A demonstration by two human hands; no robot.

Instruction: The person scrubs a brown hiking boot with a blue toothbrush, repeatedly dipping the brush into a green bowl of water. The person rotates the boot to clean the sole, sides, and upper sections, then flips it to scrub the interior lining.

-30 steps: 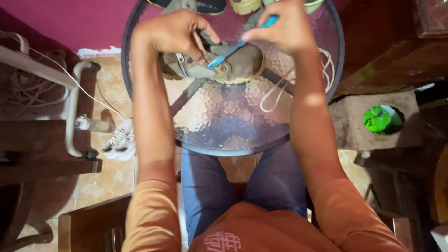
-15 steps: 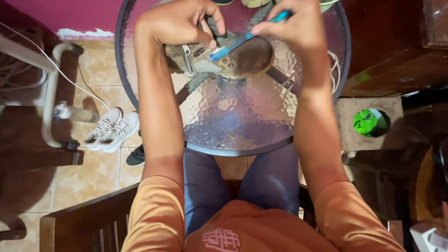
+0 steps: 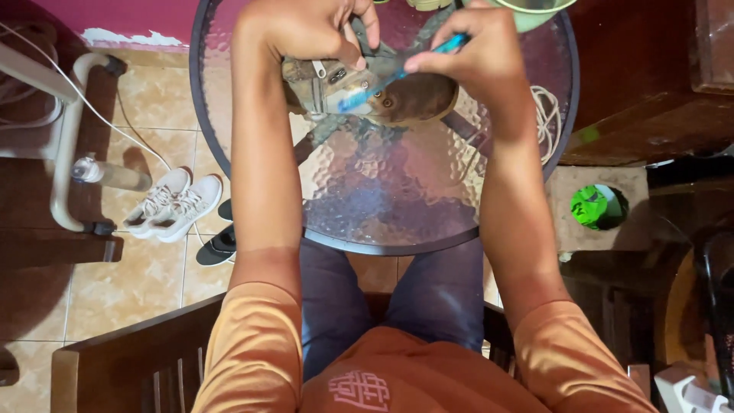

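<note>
While I look down from the head camera, I see my left hand (image 3: 306, 30) clamped over the top of a worn brown shoe (image 3: 375, 92), fingers curled and pressed together, the thumb and forefinger tips gripping the shoe's upper edge beside its zip. The shoe lies on its side at the far part of a round glass table (image 3: 382, 191), directly under those fingers and just below the fingertips of my other hand.

My right hand (image 3: 478, 57) is closed around the handle of a blue toothbrush (image 3: 397, 73), pinching it between thumb and bent fingers. The handle runs down and leftward from that pinch, and the brush head touches the side of the shoe, close beneath my left thumb.

To the right of my right fingers, a coil of white lace (image 3: 547, 122) lies on the glass near the rim. Just beyond my right knuckles a pale green bowl (image 3: 535, 9) sits at the table's far edge, only partly in view. Well off to the left of my left hand, down on the tiled floor, a pair of white sneakers (image 3: 172, 203) rests beside a dark shoe (image 3: 218, 245). A green object (image 3: 592, 206) lies on the floor to the far right.
</note>
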